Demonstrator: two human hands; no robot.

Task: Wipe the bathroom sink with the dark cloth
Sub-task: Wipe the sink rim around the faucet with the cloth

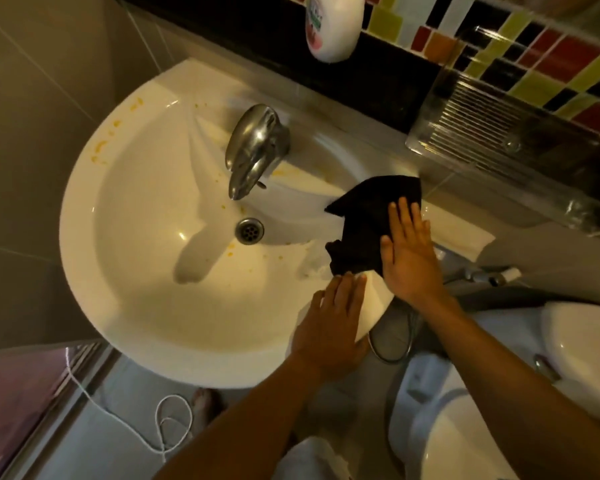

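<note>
The white bathroom sink (125, 209) fills the middle of the view, with yellow-orange smears on its left rim and around the drain (249, 230). The dark cloth (364, 216) lies spread on the sink's right rim. My right hand (407, 252) lies flat on the cloth's right part, fingers extended and together. My left hand (333, 323) rests flat on the near right rim, its fingertips at the cloth's lower edge. A chrome tap (253, 147) stands at the back of the basin.
A white bottle (333, 26) stands on the black ledge behind the sink. A clear plastic tray (492, 133) sits at the right under coloured mosaic tiles. A toilet (499, 410) and a spray hose (392, 344) are at the lower right. A white cord (167, 420) lies on the floor.
</note>
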